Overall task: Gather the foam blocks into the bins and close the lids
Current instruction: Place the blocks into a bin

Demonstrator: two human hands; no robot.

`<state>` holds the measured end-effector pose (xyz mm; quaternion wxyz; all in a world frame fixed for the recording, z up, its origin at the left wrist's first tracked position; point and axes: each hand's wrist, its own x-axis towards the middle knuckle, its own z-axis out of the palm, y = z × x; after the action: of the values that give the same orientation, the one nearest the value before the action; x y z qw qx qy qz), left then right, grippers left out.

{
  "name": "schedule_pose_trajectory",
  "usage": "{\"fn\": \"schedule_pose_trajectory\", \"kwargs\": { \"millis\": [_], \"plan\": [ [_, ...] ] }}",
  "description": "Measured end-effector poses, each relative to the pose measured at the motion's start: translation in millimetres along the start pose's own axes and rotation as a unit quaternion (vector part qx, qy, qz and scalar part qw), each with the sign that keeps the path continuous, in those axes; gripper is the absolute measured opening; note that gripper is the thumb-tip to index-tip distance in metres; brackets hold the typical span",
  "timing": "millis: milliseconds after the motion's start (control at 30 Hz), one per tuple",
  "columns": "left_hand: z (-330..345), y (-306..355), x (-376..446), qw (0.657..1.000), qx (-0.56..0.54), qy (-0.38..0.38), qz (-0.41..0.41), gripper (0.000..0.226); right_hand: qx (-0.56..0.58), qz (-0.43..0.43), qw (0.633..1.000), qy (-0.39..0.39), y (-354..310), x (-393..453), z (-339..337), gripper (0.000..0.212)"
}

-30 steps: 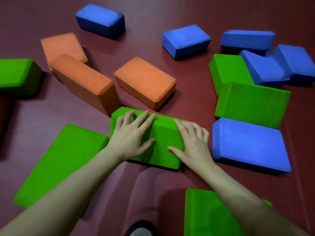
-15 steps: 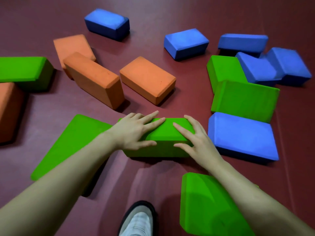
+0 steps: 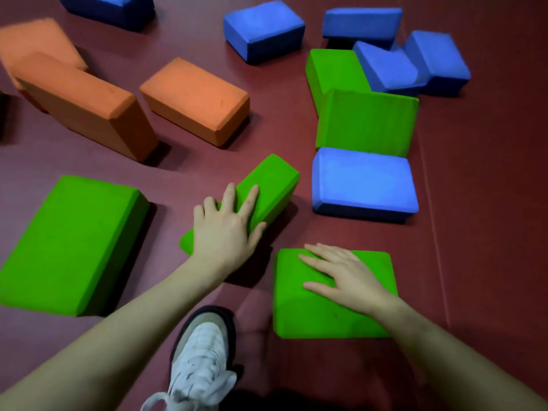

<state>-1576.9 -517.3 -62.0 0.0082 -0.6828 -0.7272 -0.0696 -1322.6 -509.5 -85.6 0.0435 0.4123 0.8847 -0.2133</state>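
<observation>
Left hand: the left hand [image 3: 226, 229] is laid on the narrow green block [image 3: 267, 188], fingers spread and fairly straight across its top, thumb down along the near-right edge; nothing is clenched.
Right hand: the right hand [image 3: 341, 277] is pressed flat on the near green block [image 3: 326, 315], fingers extended and pointing left; no grasp is seen.
Narrow green block: set on its long edge, angled toward upper right, on the dark red floor [image 3: 489, 203], between the two hands' blocks and the orange pair.
Near green block: lies flat, closest to the person, just right of the white shoe [image 3: 201, 360].
Flat green block: a third green block [image 3: 71, 241] lies flat at left, apart from the hands.
Upright green block: a green block [image 3: 366, 123] is stood on its side at right, touching another green block [image 3: 332, 69] behind it.
Blue blocks: one blue block [image 3: 363, 180] lies flat just in front of the upright green one; a blue cluster [image 3: 409, 60] is piled at top right, one more blue block [image 3: 264, 28] at top centre.
Orange blocks: an orange block [image 3: 195, 97] lies flat at centre; a second orange block [image 3: 86, 105] is placed left of it.
Bins: none are in view.
</observation>
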Motion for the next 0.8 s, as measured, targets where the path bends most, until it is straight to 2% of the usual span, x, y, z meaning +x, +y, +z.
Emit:
{"fn": "schedule_pose_trajectory", "kwargs": {
  "millis": [100,200,267,333,467,567,700,800],
  "plan": [
    [0.3,4.1,-2.8,1.000,0.000,-0.010,0.012,0.065,-0.055,0.035,0.995,-0.069,-3.8,-4.6,12.7,0.098],
    [-2.4,4.0,-9.5,1.000,-0.014,-0.003,-0.010,0.068,-0.091,0.050,0.990,-0.098,-10.0,-7.4,16.8,0.112],
    [-4.0,3.2,-14.4,1.000,-0.017,0.000,-0.019,0.068,-0.110,0.028,0.992,-0.058,-11.2,-13.4,25.8,0.107],
    [-4.2,4.7,-19.0,1.000,-0.009,0.002,-0.014,0.067,-0.114,0.005,0.993,-0.021,-13.8,-18.7,31.6,0.090],
    [-8.1,9.0,-20.7,0.999,-0.021,-0.009,-0.039,0.065,-0.108,0.037,0.993,-0.026,-21.3,-14.9,28.6,0.080],
    [-11.8,6.9,-20.9,0.999,-0.015,-0.013,-0.048,0.065,-0.076,0.049,0.995,-0.031,-20.7,-9.8,30.0,0.094],
    [-10.1,6.6,-27.7,0.999,-0.014,-0.007,-0.033,0.066,-0.085,0.029,0.989,-0.118,-17.9,-12.3,27.8,0.126],
    [-9.6,6.2,-33.3,0.999,-0.018,-0.006,-0.034,0.066,-0.085,0.019,0.990,-0.108,-17.1,-14.1,25.2,0.125]
  ]
}}
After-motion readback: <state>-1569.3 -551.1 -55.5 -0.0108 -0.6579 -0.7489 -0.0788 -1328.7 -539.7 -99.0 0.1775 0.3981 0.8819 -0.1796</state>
